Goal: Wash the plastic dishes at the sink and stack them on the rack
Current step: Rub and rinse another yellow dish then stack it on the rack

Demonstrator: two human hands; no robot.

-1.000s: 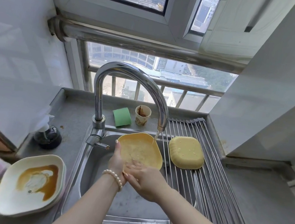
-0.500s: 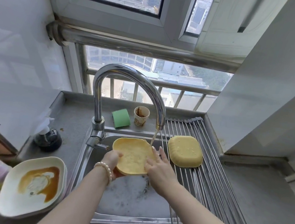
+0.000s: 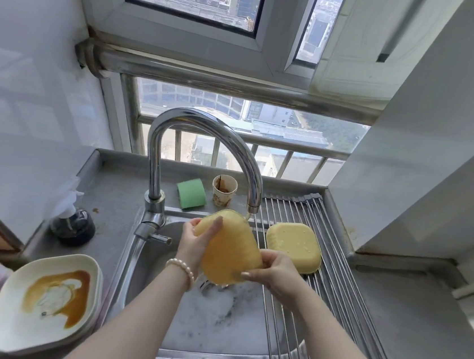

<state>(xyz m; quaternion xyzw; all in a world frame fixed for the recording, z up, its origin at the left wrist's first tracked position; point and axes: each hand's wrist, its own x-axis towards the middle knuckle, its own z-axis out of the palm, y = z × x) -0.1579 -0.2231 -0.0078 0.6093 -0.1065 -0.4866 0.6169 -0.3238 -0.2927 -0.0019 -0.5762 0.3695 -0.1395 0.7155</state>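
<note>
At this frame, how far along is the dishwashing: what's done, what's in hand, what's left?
Done: one yellow dish lies upside down on the rack. In hand: both hands, left hand and right hand, hold a second yellow dish under the faucet, over the soapy sink. Left: the sauce-stained white dishes stacked on the counter, unwashed.

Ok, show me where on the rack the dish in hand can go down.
Bare rods on the rack lie in front of the upside-down yellow dish, toward the right forearm, and behind it up to the rolled end by the wall. Left of the sink is crowded: the stained white plates fill the counter there.
</note>
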